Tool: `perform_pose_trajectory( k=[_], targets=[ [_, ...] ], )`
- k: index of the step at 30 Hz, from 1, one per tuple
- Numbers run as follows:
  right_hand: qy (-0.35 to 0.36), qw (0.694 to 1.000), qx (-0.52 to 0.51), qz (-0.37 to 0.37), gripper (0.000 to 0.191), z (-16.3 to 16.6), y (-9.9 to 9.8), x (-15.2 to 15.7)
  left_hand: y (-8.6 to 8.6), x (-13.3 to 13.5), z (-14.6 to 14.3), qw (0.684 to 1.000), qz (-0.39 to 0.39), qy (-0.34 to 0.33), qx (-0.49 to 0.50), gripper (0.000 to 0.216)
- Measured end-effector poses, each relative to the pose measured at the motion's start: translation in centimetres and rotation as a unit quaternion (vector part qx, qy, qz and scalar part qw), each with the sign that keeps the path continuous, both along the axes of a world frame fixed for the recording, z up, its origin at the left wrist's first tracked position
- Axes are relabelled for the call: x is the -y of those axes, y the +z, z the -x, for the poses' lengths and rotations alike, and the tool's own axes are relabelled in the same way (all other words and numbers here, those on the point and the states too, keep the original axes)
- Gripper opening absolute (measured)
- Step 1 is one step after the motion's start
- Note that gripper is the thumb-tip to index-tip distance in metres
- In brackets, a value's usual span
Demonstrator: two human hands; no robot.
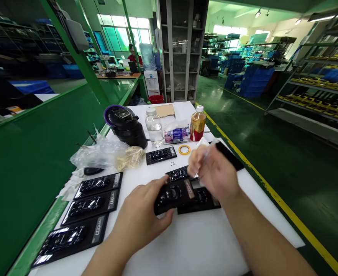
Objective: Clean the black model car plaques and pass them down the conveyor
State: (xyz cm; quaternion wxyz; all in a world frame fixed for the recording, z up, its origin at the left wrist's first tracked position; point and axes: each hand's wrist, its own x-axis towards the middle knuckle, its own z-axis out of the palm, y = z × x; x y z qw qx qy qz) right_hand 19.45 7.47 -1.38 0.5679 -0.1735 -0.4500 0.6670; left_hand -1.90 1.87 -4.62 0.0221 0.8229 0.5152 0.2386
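The left hand (141, 212) has its grip closed on the left end of a black panel (173, 196) above the worktop (203, 245), long axis pointing rightward, label end nearer the right hand (217, 174), whose curled grip is too blurred to tell what it holds.

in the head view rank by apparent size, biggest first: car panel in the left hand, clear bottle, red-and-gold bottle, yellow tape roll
1. Black car panel in the left hand, helped by nearness
2. Clear bottle and red-and-gold bottle: too alike to rank
3. Yellow tape roll
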Motion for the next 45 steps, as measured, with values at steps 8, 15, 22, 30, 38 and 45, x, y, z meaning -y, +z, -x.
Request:
perform_pose_trajectory(
  k=[8,15,22,30,38,45],
  targets=[
    [-0.29,0.954,0.039,0.066,0.024,-3.4,-3.6,-6.6,0.5,-3.2,6.6,0.99,0.101,0.096,-0.014,0.062],
    [-0.293,0.948,0.094,0.078,0.031,-3.4,-5.7,-7.6,0.2,-4.2,7.1,0.979,0.163,0.111,-0.042,0.079],
    [-0.297,0.945,0.123,0.067,0.034,-3.5,-6.3,-8.2,0.5,-5.6,7.7,0.97,0.214,0.102,-0.062,0.088],
    [-0.309,0.942,0.12,0.048,0.031,-3.7,-6.1,-8.4,0.9,-7.5,9.1,0.963,0.238,0.065,-0.107,0.08],
    [-0.297,0.932,0.203,0.049,0.029,-3.6,-6.4,-8.5,0.7,-7.9,7.6,0.972,0.167,0.071,-0.147,0.07],
    [-0.274,0.912,0.303,0.041,0.016,-3.6,-5.4,-7.3,1.3,-12.9,1.8,0.977,0.115,0.061,-0.168,0.05]
  ],
)
